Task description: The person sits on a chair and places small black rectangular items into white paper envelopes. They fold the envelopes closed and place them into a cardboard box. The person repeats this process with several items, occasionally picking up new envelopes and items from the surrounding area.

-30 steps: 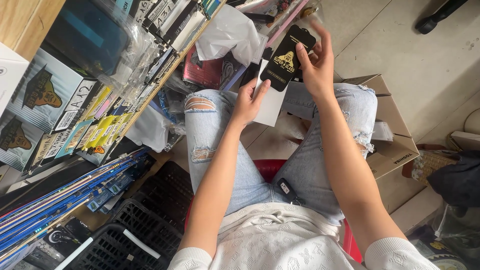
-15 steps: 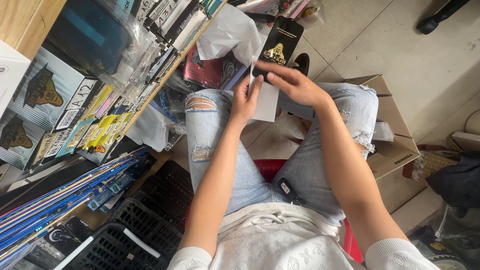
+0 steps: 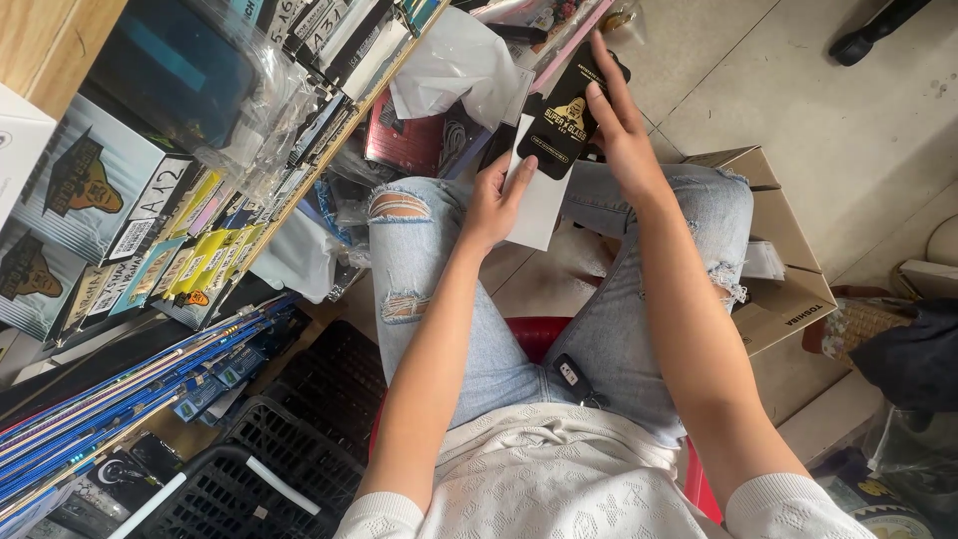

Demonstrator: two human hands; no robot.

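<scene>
My left hand point(image 3: 491, 206) grips the left edge of a white rectangular card point(image 3: 545, 200) held above my knees. My right hand point(image 3: 621, 128) holds a black flat package point(image 3: 561, 122) with a yellow picture on it, pinched between thumb and fingers just above the white card's top edge. The black package overlaps the card's upper corner. I sit on a red stool point(image 3: 536, 337) in torn light blue jeans point(image 3: 424, 269).
A wooden shelf point(image 3: 329, 160) at the left is packed with boxed and bagged phone accessories. Black plastic crates point(image 3: 269, 449) stand at lower left. A cardboard box point(image 3: 788, 299) sits by my right leg. A car key point(image 3: 571, 375) lies in my lap.
My right hand dipped down over the white card half a second ago, then rose again with the black package between its fingers. The left hand stayed where it was.
</scene>
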